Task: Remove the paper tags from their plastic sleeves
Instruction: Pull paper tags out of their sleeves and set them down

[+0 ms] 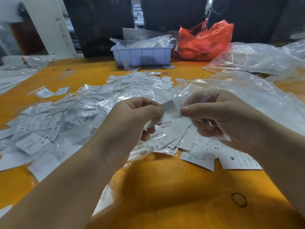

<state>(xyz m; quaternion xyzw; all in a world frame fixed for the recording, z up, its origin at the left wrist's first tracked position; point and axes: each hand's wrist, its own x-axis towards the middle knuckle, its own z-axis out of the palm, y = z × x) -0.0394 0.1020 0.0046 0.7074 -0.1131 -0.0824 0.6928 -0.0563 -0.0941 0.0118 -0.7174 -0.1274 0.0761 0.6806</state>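
Both hands are up over the yellow tabletop [165, 187], working one small white tag [170, 111] between them. The left hand [130, 123] pinches its left edge with thumb and curled fingers; the right hand [219, 118] pinches the right edge, a bit of clear sleeve [210, 123] tucked under its fingers. Below and to the left spreads a heap of sleeved tags [69, 119]; bare tags [198, 156] lie under the right hand. Farther back sit a lilac bin [142, 55] and a red plastic bag [203, 42].
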